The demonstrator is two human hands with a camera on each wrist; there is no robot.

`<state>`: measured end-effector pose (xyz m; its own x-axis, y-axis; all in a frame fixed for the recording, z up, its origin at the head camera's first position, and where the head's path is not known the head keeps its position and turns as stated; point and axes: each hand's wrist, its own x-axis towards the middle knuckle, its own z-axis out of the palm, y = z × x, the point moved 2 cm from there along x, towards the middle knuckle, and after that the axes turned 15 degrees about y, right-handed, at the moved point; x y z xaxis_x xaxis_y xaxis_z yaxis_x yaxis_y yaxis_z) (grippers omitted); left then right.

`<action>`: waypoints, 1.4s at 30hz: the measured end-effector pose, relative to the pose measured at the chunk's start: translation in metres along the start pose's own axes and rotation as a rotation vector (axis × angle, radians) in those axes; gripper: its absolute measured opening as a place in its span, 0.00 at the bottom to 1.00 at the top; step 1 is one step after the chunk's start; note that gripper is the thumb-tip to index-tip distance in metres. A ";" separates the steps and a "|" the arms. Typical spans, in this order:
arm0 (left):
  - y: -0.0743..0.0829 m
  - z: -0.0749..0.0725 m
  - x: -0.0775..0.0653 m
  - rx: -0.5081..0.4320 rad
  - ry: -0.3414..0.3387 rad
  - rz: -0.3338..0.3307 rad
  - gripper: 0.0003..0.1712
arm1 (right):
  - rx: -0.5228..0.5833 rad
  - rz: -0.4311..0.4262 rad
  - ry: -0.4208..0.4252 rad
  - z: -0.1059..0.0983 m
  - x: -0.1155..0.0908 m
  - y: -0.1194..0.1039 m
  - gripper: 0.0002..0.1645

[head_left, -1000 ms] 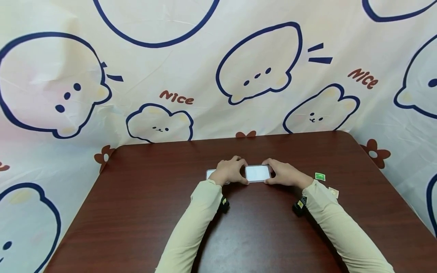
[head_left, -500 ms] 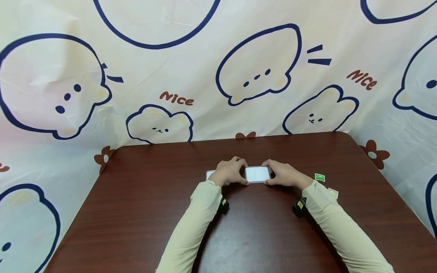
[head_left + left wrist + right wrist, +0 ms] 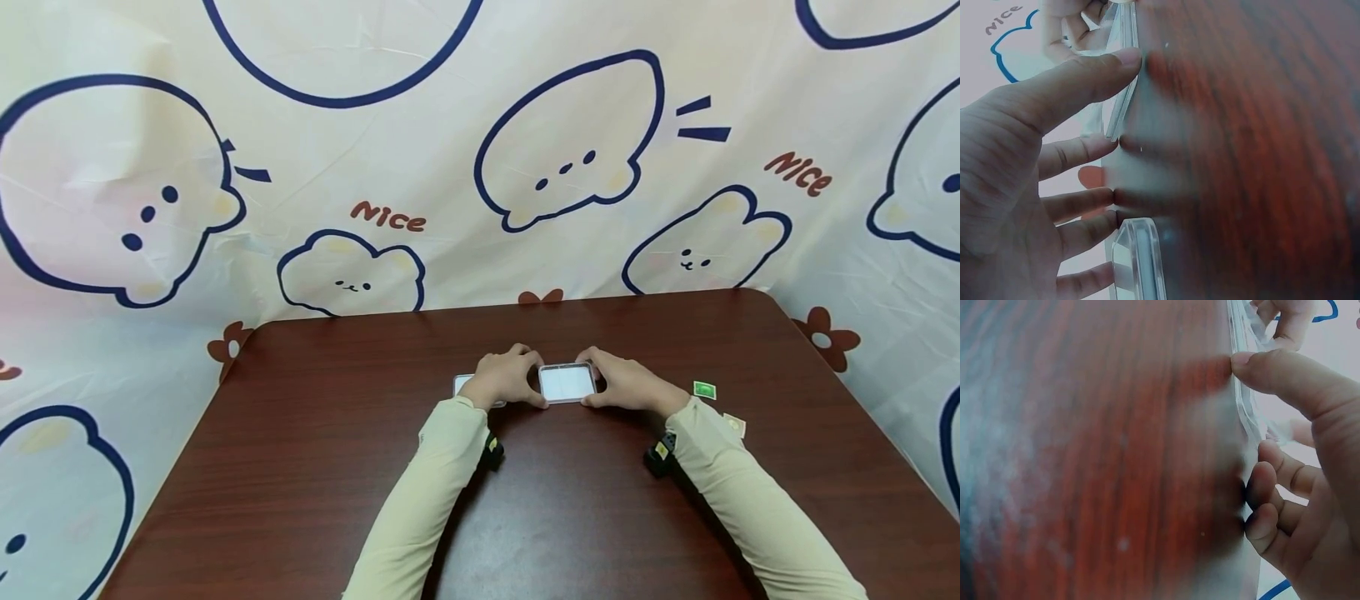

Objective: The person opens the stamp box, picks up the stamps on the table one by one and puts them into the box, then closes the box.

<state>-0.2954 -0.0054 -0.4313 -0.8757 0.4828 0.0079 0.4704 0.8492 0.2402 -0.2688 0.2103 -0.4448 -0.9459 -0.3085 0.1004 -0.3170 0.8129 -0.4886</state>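
Observation:
A flat rectangular case (image 3: 567, 383), clear at its edges and white inside, lies between both hands in the head view. At its left end, my left hand (image 3: 502, 375) grips it, thumb on the near corner and fingers toward the far one. My right hand (image 3: 626, 382) holds the right end likewise, its thumb (image 3: 1260, 365) pressed to the near edge in the right wrist view. Partly hidden behind the left hand is a second similar case (image 3: 461, 382). Its thick clear rim (image 3: 1154, 262) shows beneath the left fingers in the left wrist view.
To the right of the right wrist lie a small green stamp-like card (image 3: 704, 389) and a pale one (image 3: 735, 425), partly covered by the sleeve. The brown wooden table (image 3: 315, 467) meets a cartoon-printed cloth (image 3: 450, 167) at its far edge.
Both hands keep their hold on the case. The case's near and far edges show a slight tilt shift; otherwise little differs.

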 end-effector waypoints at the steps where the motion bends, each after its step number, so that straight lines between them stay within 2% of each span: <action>1: 0.000 0.000 0.000 0.001 -0.001 -0.001 0.38 | 0.003 0.002 0.001 0.000 0.000 0.000 0.36; 18: -0.001 0.002 -0.002 -0.021 -0.009 -0.014 0.38 | 0.035 0.025 -0.004 0.000 -0.002 0.004 0.35; 26: -0.001 0.003 -0.001 -0.014 0.005 -0.005 0.36 | 0.081 -0.004 0.000 -0.003 -0.006 0.005 0.34; 42: 0.001 0.001 -0.002 -0.018 0.016 0.002 0.34 | 0.093 -0.007 -0.021 -0.008 -0.031 0.004 0.34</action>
<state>-0.2929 -0.0053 -0.4320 -0.8766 0.4806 0.0234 0.4698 0.8444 0.2577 -0.2413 0.2272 -0.4427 -0.9416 -0.3254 0.0864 -0.3152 0.7616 -0.5663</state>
